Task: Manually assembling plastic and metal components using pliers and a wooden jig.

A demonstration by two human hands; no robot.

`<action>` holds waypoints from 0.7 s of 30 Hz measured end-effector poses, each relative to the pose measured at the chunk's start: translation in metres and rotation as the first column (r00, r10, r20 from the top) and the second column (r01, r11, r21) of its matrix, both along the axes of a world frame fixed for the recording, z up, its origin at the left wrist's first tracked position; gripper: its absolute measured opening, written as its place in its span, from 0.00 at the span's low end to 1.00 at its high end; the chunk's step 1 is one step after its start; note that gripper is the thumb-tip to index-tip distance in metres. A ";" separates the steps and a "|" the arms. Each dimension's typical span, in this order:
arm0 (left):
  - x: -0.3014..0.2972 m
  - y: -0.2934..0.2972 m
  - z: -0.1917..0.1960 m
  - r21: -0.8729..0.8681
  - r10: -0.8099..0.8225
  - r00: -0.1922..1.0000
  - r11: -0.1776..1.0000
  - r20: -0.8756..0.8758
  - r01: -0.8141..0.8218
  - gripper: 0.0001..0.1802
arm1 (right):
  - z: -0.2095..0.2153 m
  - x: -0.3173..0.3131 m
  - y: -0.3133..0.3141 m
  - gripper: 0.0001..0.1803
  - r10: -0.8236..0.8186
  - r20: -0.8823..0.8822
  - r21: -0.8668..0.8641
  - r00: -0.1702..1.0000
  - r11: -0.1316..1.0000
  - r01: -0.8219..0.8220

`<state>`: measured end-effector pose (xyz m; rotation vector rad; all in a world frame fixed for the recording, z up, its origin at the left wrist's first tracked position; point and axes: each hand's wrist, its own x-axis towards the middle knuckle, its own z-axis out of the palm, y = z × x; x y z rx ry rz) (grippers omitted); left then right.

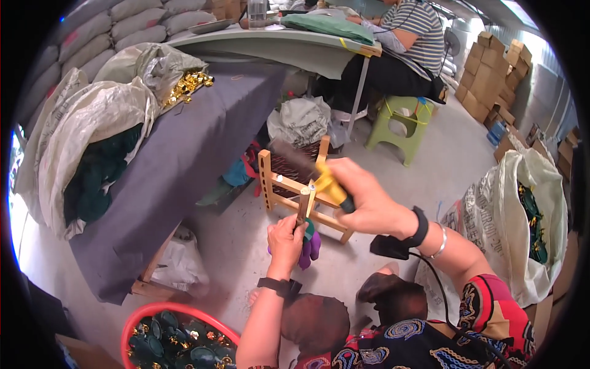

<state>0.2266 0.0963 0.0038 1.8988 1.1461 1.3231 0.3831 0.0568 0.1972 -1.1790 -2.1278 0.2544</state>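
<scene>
Above the wooden stool point(289, 184), the right hand point(369, 197) clasps a hammer point(319, 178) slanting up-left.

Yellow-and-black handle of hammer point(332, 189) gripped in right hand point(369, 200). Purple and green piece point(309, 243) seen under left hand point(286, 241). Pale wooden frame point(289, 184) noted, dark red stripes behind it. Near left: red basin point(138, 321) filled with dark green and gold pieces. Grey cloth point(184, 154) draped over left table. Gold bits point(187, 85) spotted in off-white sack. Far right: light green stool point(402, 120), striped grey-white shirt point(421, 31), brown cartons point(491, 77). Own sleeve point(485, 310) patterned red, blue, yellow on black.
</scene>
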 end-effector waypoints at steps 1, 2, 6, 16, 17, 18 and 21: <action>0.002 -0.001 0.005 0.035 0.008 1.000 0.999 -0.009 -0.008 0.08 | -0.012 -0.003 0.004 0.27 0.086 0.039 0.040 0.996 0.995 -0.087; 0.000 0.003 0.002 0.044 0.008 1.000 0.999 -0.019 -0.007 0.08 | -0.026 -0.008 0.012 0.27 0.179 0.078 0.078 0.981 0.980 -0.185; -0.004 0.006 -0.001 0.146 0.104 0.963 0.987 -0.249 -0.069 0.12 | -0.054 -0.025 0.024 0.27 0.135 -0.067 -0.217 0.989 0.965 -0.146; 0.013 -0.046 0.150 -0.035 -0.154 0.863 0.980 0.481 0.194 0.16 | -0.085 0.040 -0.063 0.26 -0.414 -0.603 -0.103 0.681 0.888 0.449; 0.037 -0.066 0.186 0.003 -0.268 0.858 0.955 0.439 0.297 0.17 | -0.109 0.041 -0.067 0.29 -0.438 -0.596 -0.144 0.673 0.883 0.447; 0.066 -0.076 0.222 0.043 -0.372 0.843 0.921 0.389 0.387 0.17 | -0.108 0.034 -0.074 0.26 -0.382 -0.642 -0.115 0.665 0.905 0.409; 0.177 -0.124 0.290 0.111 -0.732 0.595 0.657 0.333 0.746 0.22 | -0.152 0.042 -0.090 0.23 -0.342 -0.635 -0.134 0.693 0.932 0.337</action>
